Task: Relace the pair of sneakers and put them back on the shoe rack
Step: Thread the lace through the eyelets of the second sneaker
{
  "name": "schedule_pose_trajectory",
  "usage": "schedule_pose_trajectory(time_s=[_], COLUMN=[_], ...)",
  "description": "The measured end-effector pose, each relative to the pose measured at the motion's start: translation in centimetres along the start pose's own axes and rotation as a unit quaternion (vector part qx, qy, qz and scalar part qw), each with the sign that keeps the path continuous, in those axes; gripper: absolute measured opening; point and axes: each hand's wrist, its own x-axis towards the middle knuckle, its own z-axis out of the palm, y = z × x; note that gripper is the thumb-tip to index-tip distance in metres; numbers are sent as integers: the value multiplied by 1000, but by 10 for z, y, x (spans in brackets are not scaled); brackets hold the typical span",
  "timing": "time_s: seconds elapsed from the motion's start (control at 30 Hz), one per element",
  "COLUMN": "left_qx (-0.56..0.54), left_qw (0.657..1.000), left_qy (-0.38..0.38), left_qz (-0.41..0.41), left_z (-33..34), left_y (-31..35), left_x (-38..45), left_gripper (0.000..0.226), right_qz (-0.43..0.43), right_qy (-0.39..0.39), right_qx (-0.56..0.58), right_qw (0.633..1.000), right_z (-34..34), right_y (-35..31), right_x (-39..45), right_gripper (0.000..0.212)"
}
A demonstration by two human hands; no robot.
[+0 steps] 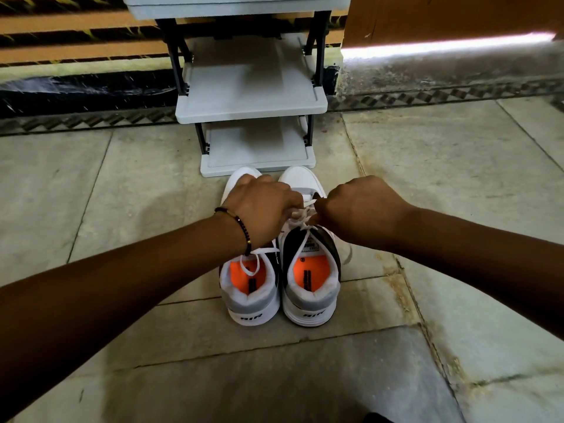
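Two white and grey sneakers with orange insoles stand side by side on the floor, heels toward me: the left sneaker and the right sneaker. My left hand and my right hand meet over the right sneaker's white lace, each pinching a strand of it. A loose lace loop of the left sneaker lies across its opening. The left hand hides much of the left sneaker's front. The grey shoe rack stands just beyond the toes, its shelves bare.
The rack stands against a wall with a dark patterned skirting. A door at the upper right lets a strip of light in under it. Stone floor tiles spread on both sides of the shoes.
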Motion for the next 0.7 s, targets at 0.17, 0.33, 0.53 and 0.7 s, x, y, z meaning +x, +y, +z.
schedule_pose_trajectory(time_s=[0.17, 0.33, 0.53, 0.7], left_qx=[140, 136, 126, -215], left_qw=[990, 990, 990, 975], left_qy=[-3, -40, -64, -2], left_qz=[21, 6, 7, -64], left_z=[-3, 6, 4, 14], left_y=[-15, -34, -43, -47], left_x=[2, -9, -2, -15], left_gripper=[27, 16, 17, 28], right_qz=[-4, -10, 5, 54], right_qy=[-27, -80, -135, -193], right_qx=[-5, 18, 62, 120], right_qw=[1000, 997, 989, 972], right_z=[9, 27, 41, 45], right_y=[11, 11, 7, 16], right_x=[-8, -23, -26, -24], right_gripper=[22, 33, 32, 42])
